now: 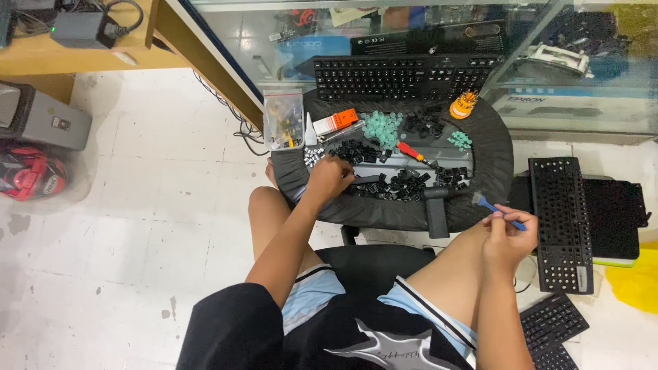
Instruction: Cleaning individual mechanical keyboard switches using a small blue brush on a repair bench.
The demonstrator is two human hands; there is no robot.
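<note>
Nearest the camera, the right hand hovers off the table's right edge, fingers pinching a slim blue-handled brush like a pen, bristle end toward the work, kept ready rather than set down. Further in, the left hand rests on the round black cloth-covered table near its left edge, fingers curled down into the heap of loose black plastic keycaps, seemingly sorting them. Beyond lie a red-handled screwdriver and pale green rubber domes; at the far edge, a black keyboard.
</note>
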